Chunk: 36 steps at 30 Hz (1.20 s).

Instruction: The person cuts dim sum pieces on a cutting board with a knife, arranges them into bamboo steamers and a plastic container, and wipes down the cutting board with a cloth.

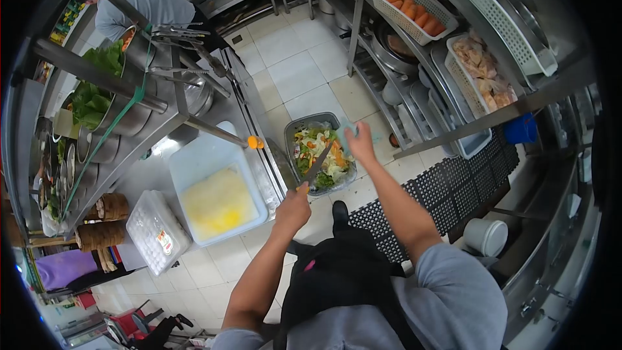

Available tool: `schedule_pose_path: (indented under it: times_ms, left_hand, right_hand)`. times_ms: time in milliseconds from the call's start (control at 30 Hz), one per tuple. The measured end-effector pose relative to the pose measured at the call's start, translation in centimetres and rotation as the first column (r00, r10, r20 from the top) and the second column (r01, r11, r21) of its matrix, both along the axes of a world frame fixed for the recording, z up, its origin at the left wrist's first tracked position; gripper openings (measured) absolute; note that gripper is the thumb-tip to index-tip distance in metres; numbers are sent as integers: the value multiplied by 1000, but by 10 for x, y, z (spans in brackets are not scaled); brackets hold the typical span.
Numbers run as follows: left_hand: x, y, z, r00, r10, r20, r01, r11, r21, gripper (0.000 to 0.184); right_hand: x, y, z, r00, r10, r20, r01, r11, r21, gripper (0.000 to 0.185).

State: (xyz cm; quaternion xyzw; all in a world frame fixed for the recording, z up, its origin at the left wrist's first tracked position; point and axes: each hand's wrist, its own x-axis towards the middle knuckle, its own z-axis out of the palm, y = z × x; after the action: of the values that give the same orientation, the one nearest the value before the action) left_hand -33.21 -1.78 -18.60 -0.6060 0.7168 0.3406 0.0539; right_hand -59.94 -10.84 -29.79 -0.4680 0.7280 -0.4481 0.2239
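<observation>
My left hand [293, 210] is closed round the yellowish handle of a knife [318, 167], its blade pointing out over a grey bin. My right hand [360, 140] grips a pale green, cloth-like thing [343, 135] at the bin's right side; its exact kind is unclear. Below both hands the bin [289, 131] stands on the floor, lined with a plastic bag and full of vegetable scraps [330, 150], with leaves and orange bits. Left of the bin, on the steel counter, lies a pale blue-white board or tray [194, 149] stained yellow. Orange carrot pieces [256, 142] sit at the counter's edge.
An egg carton [157, 230] lies on the counter's near end. Shelving at right holds a basket of carrots [414, 15] and a basket of pale meat [476, 74]. A black rubber mat [447, 185] covers floor at right. Another person [146, 3] stands at far left.
</observation>
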Motion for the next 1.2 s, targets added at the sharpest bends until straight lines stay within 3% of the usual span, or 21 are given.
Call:
schedule_pose_path:
  times_ms: [67, 133, 200, 233, 267, 300, 333, 367, 433, 500, 567, 667, 800, 833, 900, 967, 1033, 1067, 1100, 1133, 1200]
  left_hand:
    - [-17, -6, -4, 992, -83, 90, 93, 989, -111, 52]
    - [-34, -10, -5, 991, -127, 48, 134, 976, -169, 50]
    - [-31, -3, 0, 993, -113, 46, 121, 964, -235, 49]
    - [-24, 6, 7, 992, -118, 36, 123, 970, -210, 47]
    - [-8, 14, 17, 993, -118, 26, 121, 975, -185, 46]
    - [15, 24, 31, 997, -53, 53, 62, 980, -189, 46]
    - [35, 40, 47, 1000, -18, -12, 15, 986, -166, 45]
    - [54, 57, 56, 996, 11, -86, -23, 989, -144, 45]
    - [114, 104, 38, 939, 163, -304, -270, 896, -352, 47]
    - [176, 138, 40, 834, 493, -247, -528, 843, -101, 54]
    - [224, 159, 29, 600, 715, -359, -780, 622, -66, 52]
    - [280, 173, -25, 305, 774, -555, -938, 344, -36, 51]
    - [261, 163, -46, 351, 840, -413, -914, 403, 44, 49]
    - [255, 165, -44, 432, 802, -411, -871, 490, 42, 48]
    - [248, 172, -45, 501, 750, -431, -834, 552, -9, 47]
    - [256, 175, -44, 495, 742, -452, -846, 530, -55, 48]
    - [266, 177, -42, 97, 870, -484, -956, 216, 196, 48]
    - [265, 181, -42, 92, 870, -484, -953, 217, 211, 48]
    - [264, 182, -41, 350, 793, -498, -904, 425, 43, 48]
    - [265, 182, -39, 584, 661, -471, -787, 604, -129, 48]
    - [272, 171, -30, 518, 687, -509, -794, 608, 13, 47]
  right_hand:
    - [37, 29, 10, 998, 58, -23, -59, 996, -65, 33]
    - [69, 48, 26, 949, 314, 17, -315, 949, 26, 39]
    - [59, 39, -61, 963, 225, -146, -233, 972, -40, 41]
    - [46, 34, -76, 992, 127, -7, -127, 992, -21, 43]
    - [26, 21, -123, 949, -18, -316, 31, 999, 35, 46]
    - [1, 11, -137, 950, -116, -290, 171, 970, 171, 47]
    - [-29, 3, -120, 979, 2, -204, 90, 892, 442, 42]
    - [-45, 1, -174, 938, -275, -212, 307, 942, 138, 35]
    - [-24, 7, -44, 1000, 3, 9, -7, 902, 431, 29]
    - [20, 14, -8, 985, 115, 126, -153, 924, 351, 27]
    - [79, 18, 18, 932, 301, 200, -326, 940, 105, 26]
    - [191, 9, 100, 812, 579, 66, -558, 805, -200, 34]
    - [303, -24, 104, 629, 737, -248, -778, 589, -219, 47]
    - [321, -26, 88, 617, 744, -258, -787, 578, -214, 47]
    - [351, -27, 59, 455, 752, -477, -809, 573, 132, 47]
    - [365, -21, 53, 452, 779, -435, -827, 549, 124, 44]
    - [365, -5, 52, 456, 801, -388, -834, 537, 129, 41]
    - [360, 7, 60, 324, 901, -289, -897, 390, 208, 39]
    - [356, 18, 69, 187, 966, -176, -936, 230, 267, 36]
    - [348, 26, 75, 188, 965, -183, -932, 234, 276, 36]
    - [318, 34, 81, 552, 834, 2, -827, 547, 130, 32]
